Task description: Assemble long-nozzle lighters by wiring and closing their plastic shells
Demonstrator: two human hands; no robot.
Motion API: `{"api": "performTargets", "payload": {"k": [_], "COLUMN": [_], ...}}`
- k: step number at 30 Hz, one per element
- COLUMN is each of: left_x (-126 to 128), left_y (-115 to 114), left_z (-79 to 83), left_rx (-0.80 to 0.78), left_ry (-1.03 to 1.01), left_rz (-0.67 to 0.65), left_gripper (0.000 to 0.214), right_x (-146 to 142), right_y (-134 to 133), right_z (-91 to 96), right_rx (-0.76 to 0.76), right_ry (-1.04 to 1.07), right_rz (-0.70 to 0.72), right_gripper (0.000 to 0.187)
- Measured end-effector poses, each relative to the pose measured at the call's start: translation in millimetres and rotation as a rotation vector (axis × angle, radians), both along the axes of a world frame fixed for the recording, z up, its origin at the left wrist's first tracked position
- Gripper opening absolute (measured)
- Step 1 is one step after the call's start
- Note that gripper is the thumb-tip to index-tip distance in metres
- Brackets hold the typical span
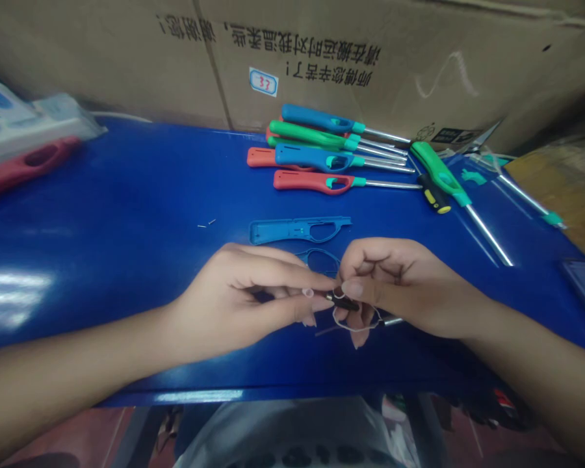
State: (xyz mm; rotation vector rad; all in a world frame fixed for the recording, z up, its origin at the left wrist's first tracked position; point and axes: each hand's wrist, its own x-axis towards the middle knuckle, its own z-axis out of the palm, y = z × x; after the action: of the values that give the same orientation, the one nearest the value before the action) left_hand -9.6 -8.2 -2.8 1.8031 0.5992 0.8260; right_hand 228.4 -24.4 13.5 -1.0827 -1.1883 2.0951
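Observation:
Close to the table's front edge, my left hand (253, 286) and my right hand (394, 283) meet at their fingertips. Between them is a small black igniter part (342, 301) with a thin pale wire looping below it. My right thumb and fingers pinch this part. My left thumb and forefinger are pressed together at its left end; a small pale ring-like piece (308, 293) shows there, and what else they grip is hidden. A short metal tube end sticks out under my right hand. Just beyond lies a blue lighter handle half (277, 231), with another blue half (322, 260) partly covered by my hands.
Several long-necked lighters (312, 182) in blue, green and red lie before a cardboard box (127, 65). A green lighter (441, 172) and a black-yellow screwdriver (437, 198) lie right. Two small screws (207, 223) rest on the blue table (127, 260). A red handle (29, 162) lies left.

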Motion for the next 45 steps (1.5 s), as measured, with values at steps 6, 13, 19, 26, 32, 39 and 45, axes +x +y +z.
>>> {"api": "performTargets", "payload": {"k": [6, 13, 19, 26, 32, 39, 45], "left_x": [1.4, 2.0, 1.7, 3.0, 1.3, 2.4, 2.2], "left_y": [0.0, -1.5, -2.2, -2.1, -4.0, -4.4, -3.8], "left_z": [1.3, -0.5, -3.0, 1.4, 0.3, -1.2, -2.2], "left_rx": [-0.029, -0.043, -0.181, -0.239, -0.110, -0.066, -0.073], "left_ry": [0.019, 0.068, 0.014, 0.029, 0.043, 0.049, 0.044], "left_rz": [0.030, 0.066, 0.038, 0.040, 0.043, 0.072, 0.106], "left_gripper": [0.011, 0.004, 0.005, 0.007, 0.008, 0.007, 0.007], "right_x": [0.0, 1.4, 2.5, -1.1, 0.1, -3.5, -0.5], "right_y": [-1.8, -2.7, -2.1, -1.3, -1.1, -2.5, -9.2], "right_z": [-1.3, -3.7, -9.0, -6.8, -7.7, -5.2, -4.5], "right_rx": [0.067, 0.131, 0.085, 0.028, 0.043, 0.084, 0.284], "right_ry": [-0.026, -0.062, 0.037, 0.022, -0.013, 0.003, -0.106], "right_rz": [0.032, 0.056, 0.061, 0.053, 0.056, 0.012, 0.016], "right_gripper": [0.030, 0.026, 0.024, 0.027, 0.028, 0.026, 0.022]}}
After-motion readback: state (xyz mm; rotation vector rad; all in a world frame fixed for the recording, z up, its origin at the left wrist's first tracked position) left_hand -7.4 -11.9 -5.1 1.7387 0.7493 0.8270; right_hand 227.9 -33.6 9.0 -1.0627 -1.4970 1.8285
